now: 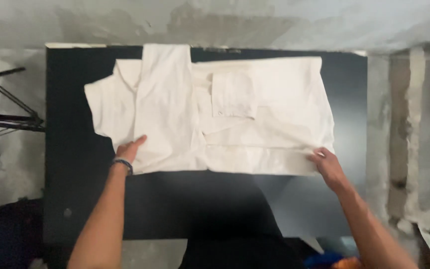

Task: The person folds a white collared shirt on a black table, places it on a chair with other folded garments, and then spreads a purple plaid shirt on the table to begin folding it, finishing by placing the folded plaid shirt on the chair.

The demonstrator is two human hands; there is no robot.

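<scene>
View from above of a black worktop (75, 189) set against a rough grey wall (274, 20). At far left, a dark metal frame (6, 119) of thin bars is seen beside the worktop. A white shirt (274, 114) is spread flat across the far half of the worktop, its collar end turned to the left and its hem to the right; one sleeve (165, 104) is folded across the body as a broad vertical band, and a chest pocket (233, 94) is visible near the middle. The left hand (129, 149) is laid on the near left edge of the shirt, at the foot of the folded sleeve, with the fingers held close together and flat on the cloth; a dark beaded bracelet (123, 164) is worn at the wrist. A narrow strip along the near edge of the shirt is folded up toward the pocket. The right hand (327, 164) is placed at the near right corner of the shirt, where the edge of the cloth is pinched between its fingers. Beyond the right edge of the worktop, a patched concrete floor (404, 149) is seen.
</scene>
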